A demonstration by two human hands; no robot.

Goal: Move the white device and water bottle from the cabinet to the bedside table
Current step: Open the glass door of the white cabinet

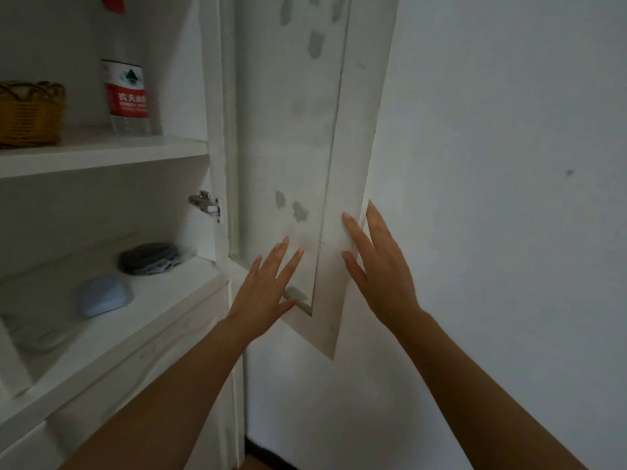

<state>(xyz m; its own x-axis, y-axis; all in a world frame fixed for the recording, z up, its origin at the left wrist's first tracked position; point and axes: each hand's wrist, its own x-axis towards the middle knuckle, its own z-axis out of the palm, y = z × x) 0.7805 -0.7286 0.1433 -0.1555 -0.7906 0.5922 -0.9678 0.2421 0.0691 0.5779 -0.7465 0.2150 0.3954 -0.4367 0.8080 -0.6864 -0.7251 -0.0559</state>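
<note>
The cabinet door (339, 184) is held wide by the flat, empty left hand (268, 286) and right hand (380, 266); next, the water bottle (125, 86), up-left, must be reached.

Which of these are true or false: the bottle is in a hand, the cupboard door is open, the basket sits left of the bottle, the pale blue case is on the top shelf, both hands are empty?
1. The bottle is in a hand. False: it stands on the upper shelf, untouched.
2. The door is open. True.
3. The basket sits left of the bottle. True.
4. The blue case is on the top shelf. False: it lies on the lower shelf.
5. Both hands are empty. True: the left hand and right hand are spread flat at the door.
</note>
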